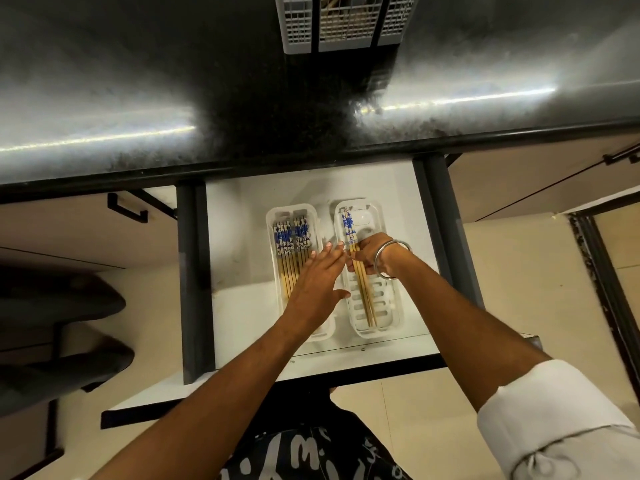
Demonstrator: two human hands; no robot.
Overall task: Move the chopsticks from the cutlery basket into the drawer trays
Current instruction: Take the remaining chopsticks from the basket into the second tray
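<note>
Two clear plastic trays lie side by side in the open white drawer (242,306). The left tray (273,216) holds several wooden chopsticks (292,244) with blue-and-white patterned tops. In the right tray (391,317) lies a pair of chopsticks (365,299), and my right hand (369,252), with a metal bangle on the wrist, grips them near the middle. My left hand (317,282) hovers flat with straight fingers over the left tray, its fingertips close to the right hand. The grey cutlery basket (343,22) stands at the back of the dark countertop, with wooden sticks dimly visible inside.
The dark glossy countertop (173,98) overhangs the back of the drawer. Dark drawer rails (190,271) run along both sides. Cabinet fronts with black handles (128,209) flank the drawer. A dark chair or stool (52,323) stands at the left.
</note>
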